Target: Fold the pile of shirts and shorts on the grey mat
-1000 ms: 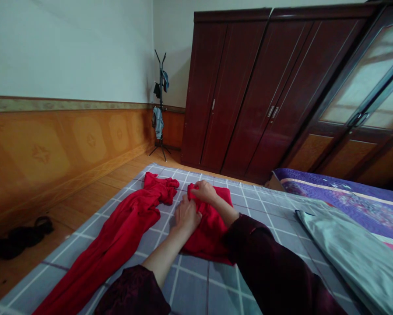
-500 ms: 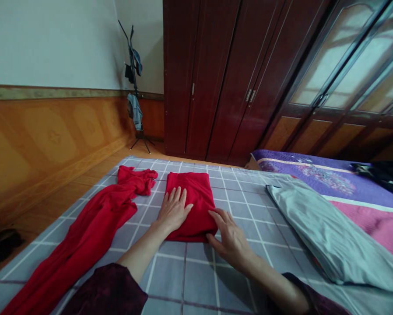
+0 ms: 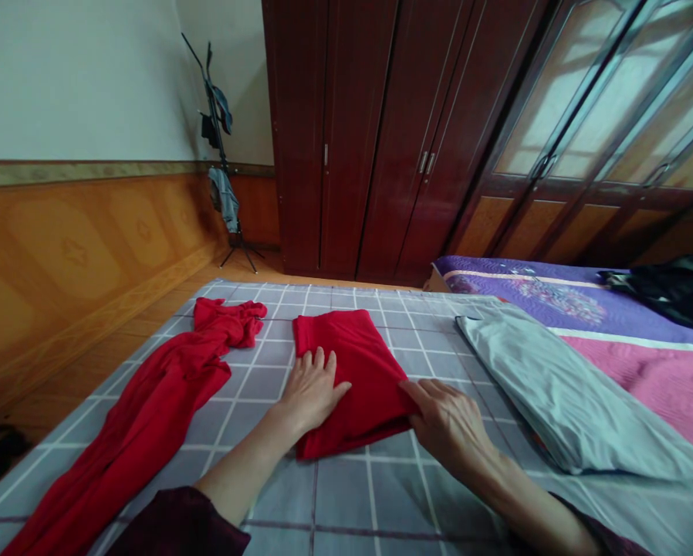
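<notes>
Nearest us, our right hand (image 3: 447, 421) has its fingers together and seems just to touch the right edge of the folded red cloth (image 3: 361, 378), our left hand (image 3: 313, 391) lies spread on it, fingers apart, and its long axis runs away from us mid-way across the grey checked sheet (image 3: 340, 494).

Our red cloth (image 3: 355, 378) lies folded into a flat, roughly rectangular bundle, its long sides running away from us. It sits slightly askew on the gray plaid sheet (image 3: 335, 502), with soft, lightly rumpled edges and smooth upper layers.
</notes>
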`<state>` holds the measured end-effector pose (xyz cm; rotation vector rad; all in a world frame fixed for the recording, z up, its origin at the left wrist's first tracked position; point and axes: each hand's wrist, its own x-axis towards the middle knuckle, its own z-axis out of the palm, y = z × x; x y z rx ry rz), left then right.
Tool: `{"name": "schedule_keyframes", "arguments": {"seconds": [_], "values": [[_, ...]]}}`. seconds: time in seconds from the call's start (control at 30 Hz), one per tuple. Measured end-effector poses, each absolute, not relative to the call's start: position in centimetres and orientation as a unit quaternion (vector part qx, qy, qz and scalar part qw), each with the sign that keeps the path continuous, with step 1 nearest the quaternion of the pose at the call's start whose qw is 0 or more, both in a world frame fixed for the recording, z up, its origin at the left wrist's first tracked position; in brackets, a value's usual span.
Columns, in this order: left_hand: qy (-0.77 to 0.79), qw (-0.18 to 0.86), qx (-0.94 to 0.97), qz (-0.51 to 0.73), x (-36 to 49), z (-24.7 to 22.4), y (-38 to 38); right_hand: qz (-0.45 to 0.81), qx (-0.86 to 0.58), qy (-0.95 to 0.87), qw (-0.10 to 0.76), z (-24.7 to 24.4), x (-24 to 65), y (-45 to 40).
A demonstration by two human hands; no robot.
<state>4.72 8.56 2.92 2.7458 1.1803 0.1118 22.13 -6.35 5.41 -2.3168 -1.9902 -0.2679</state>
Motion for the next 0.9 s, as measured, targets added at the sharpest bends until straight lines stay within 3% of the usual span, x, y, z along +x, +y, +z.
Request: {"name": "schedule_keyframes", "arguments": {"seconds": [0.13,0.33,0.43,0.7,0.9], "values": [[0.34,0.075,0.937,0.032,5.3,4.5,4.9,-0.03,-0.736,-0.675,0.043,4.9,23.3,-11.0],[0.105,0.115,0.982,0.103,6.0,4.4,2.7,0.154,-0.738,-0.622,0.211,5.5,26.8,-9.2],[0.098,0.161,0.981,0.051,6.3,3.0,2.8,0.123,-0.762,-0.573,0.275,5.3,29.0,-3.6],[0.13,0.196,0.972,-0.004,5.9,2.3,2.3,0.034,-0.797,-0.531,0.286,0.7,30.4,7.3],[0.197,0.19,0.957,0.091,6.6,2.8,3.7,0.013,-0.799,-0.521,0.3,-0.3,31.1,9.4]]}}
